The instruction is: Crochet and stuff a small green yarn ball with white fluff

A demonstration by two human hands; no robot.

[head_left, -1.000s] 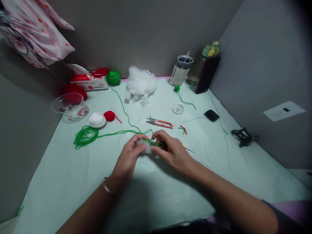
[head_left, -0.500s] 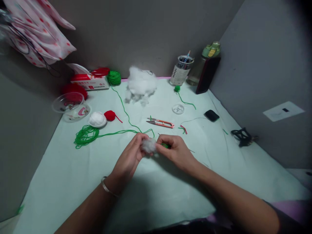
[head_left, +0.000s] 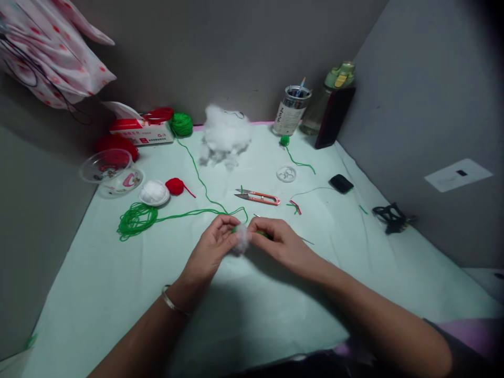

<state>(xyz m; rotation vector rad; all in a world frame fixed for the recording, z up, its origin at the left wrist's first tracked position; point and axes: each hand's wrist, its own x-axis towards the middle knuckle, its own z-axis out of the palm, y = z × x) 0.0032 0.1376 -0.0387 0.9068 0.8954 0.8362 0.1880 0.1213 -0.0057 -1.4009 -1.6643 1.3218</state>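
Above the cloth, both hands meet at a small tuft of white fiberfill stuffing [head_left: 241, 241]. My left hand [head_left: 212, 244] is closed, its thumb and fingers pressed on the tuft's left side. A bit of green shows at those fingertips, too small to make out. My right hand [head_left: 279, 241] pinches the tuft's right edge, and more green yarn work shows under its curled fingers. Beyond the hands lie orange-handled thread snips [head_left: 258, 197]. Green yarn strands [head_left: 189, 213] run from a loose coil [head_left: 137, 220] toward my left hand.
A pile of stuffing [head_left: 226, 131] sits at the back by the wall. Left are a white yarn ball [head_left: 154, 193], a red ball [head_left: 175, 186] and plastic bowls [head_left: 120, 181]. Back right stand a pen cup [head_left: 291, 113], a bottle [head_left: 317, 113] and a phone [head_left: 335, 118].
The tuft between my hands looks narrower, and green now shows at my left fingertips. My left thumb has come down over the tuft. The view has shifted slightly.
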